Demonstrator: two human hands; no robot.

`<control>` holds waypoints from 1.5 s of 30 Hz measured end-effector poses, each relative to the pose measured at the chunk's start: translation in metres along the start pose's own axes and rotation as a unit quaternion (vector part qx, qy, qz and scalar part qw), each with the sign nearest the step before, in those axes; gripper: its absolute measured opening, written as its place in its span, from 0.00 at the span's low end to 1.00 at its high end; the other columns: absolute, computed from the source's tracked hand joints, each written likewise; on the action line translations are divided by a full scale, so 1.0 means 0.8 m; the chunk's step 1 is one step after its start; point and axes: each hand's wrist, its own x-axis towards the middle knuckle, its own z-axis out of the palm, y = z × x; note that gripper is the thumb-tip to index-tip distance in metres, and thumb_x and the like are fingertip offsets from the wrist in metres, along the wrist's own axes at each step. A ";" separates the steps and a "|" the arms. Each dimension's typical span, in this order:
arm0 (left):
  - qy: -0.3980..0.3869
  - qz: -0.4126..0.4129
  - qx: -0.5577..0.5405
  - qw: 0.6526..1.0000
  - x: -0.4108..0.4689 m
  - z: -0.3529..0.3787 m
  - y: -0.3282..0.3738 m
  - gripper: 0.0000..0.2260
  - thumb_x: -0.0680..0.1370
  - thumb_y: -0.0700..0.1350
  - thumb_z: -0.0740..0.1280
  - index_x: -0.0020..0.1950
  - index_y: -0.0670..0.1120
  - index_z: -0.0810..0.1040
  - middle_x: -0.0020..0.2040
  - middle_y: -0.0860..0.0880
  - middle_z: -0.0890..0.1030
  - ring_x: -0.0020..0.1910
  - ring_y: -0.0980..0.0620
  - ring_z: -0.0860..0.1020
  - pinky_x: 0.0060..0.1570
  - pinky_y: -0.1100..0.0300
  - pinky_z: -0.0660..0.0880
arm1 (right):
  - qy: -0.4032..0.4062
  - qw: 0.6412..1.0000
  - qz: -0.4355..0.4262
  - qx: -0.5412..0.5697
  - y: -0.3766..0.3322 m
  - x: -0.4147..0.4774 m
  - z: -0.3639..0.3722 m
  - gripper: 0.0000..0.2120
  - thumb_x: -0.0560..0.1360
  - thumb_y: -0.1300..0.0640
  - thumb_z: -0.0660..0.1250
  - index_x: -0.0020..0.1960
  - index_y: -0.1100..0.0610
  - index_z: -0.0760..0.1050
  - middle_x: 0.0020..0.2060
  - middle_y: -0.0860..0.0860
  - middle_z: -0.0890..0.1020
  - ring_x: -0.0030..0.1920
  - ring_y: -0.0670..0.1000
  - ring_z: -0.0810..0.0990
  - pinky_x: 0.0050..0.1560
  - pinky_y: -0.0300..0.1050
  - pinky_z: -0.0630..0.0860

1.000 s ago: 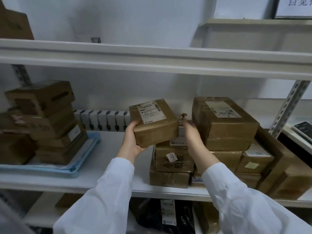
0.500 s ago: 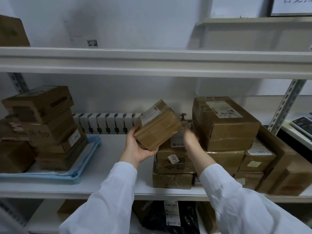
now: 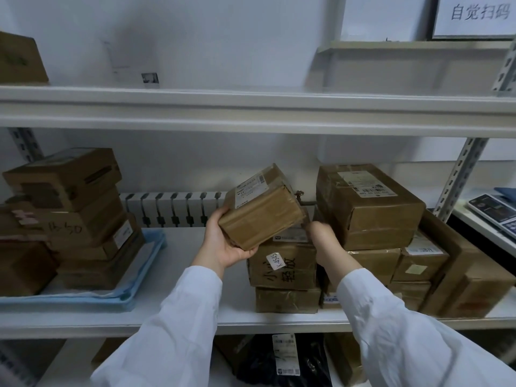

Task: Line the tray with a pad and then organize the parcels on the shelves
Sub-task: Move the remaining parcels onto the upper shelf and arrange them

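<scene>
Now parcel (image 3: pixel 262 210) tilted further, L hand (image 3: pixel 223 244) gripping it, R hand (image 3: pixel 324 241) grip unclear.

One wide-angle camera, worn on the head, faces the white metal shelf rack (image 3: pixel 251 113) square on from near, tilted slightly down; white sleeves (image 3: pixel 173 331) show at 5 and 7 o'clock, the light blue flat tray (image 3: pixel 83 304) at 8 o'clock.

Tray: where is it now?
In the head view the tray sits at the left of the middle shelf, under a stack of parcels, left of the held parcel.
</scene>
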 end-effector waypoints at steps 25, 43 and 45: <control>-0.084 0.019 0.066 0.994 -0.103 -0.022 0.062 0.15 0.70 0.56 0.66 0.50 0.48 0.77 0.45 0.42 0.80 0.47 0.41 0.77 0.49 0.47 0.74 | 0.006 0.971 0.013 0.237 0.016 -0.103 0.002 0.21 0.70 0.39 0.63 0.51 0.55 0.76 0.40 0.55 0.82 0.49 0.56 0.80 0.60 0.53 0.73; -0.148 0.188 0.034 0.970 -0.164 -0.004 0.026 0.26 0.64 0.49 0.70 0.61 0.42 0.75 0.51 0.43 0.84 0.46 0.45 0.82 0.45 0.54 0.78 | -0.016 0.959 -0.083 0.272 0.006 -0.134 -0.036 0.15 0.72 0.44 0.63 0.46 0.55 0.79 0.44 0.55 0.82 0.48 0.55 0.78 0.48 0.48 0.70; -0.194 0.199 0.031 0.960 -0.167 -0.001 0.024 0.33 0.54 0.49 0.78 0.57 0.41 0.80 0.52 0.42 0.83 0.49 0.44 0.82 0.48 0.54 0.79 | -0.020 0.960 -0.078 0.267 0.010 -0.134 -0.042 0.16 0.71 0.43 0.63 0.47 0.54 0.79 0.47 0.57 0.82 0.52 0.57 0.79 0.53 0.51 0.71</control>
